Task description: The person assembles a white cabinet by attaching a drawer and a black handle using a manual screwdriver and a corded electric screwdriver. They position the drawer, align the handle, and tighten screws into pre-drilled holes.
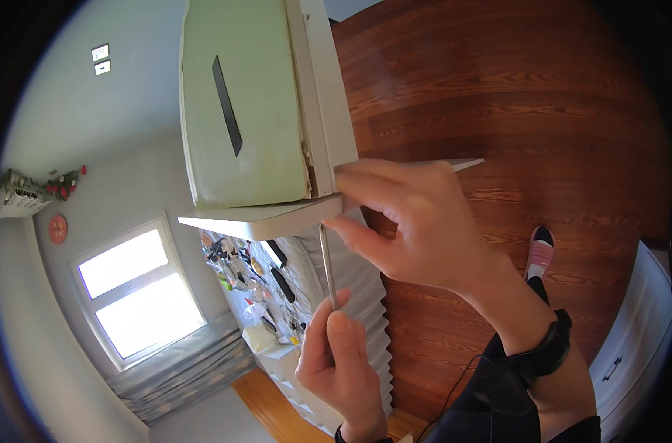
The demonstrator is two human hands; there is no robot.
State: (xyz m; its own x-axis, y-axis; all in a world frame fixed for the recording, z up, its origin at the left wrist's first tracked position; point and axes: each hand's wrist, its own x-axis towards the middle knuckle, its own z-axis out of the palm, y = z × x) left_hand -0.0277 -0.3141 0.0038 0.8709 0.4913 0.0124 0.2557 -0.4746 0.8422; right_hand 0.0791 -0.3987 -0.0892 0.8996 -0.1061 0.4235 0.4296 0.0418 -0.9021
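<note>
A thin metal rod (326,262), like a screwdriver shaft, rises from my left hand (342,358), whose thumb and fingers are closed round its lower end. The rod's upper tip meets the underside of a white panel (277,221) with a rounded edge. My right hand (417,218) pinches that panel near its end, thumb below and fingers above, the thumb close to the rod's tip. Beside the panel stands a white furniture piece with a pale green face (247,111) and a dark strip (227,107). Whatever the tip engages is too small to see.
Beyond the panel, a bed-like surface with a crumpled cover (306,266) bears several small tools and dark items (283,284). A wooden floor (498,96) spreads to the right, with my pink shoe (540,255) on it. A white cabinet (638,332) stands at lower right.
</note>
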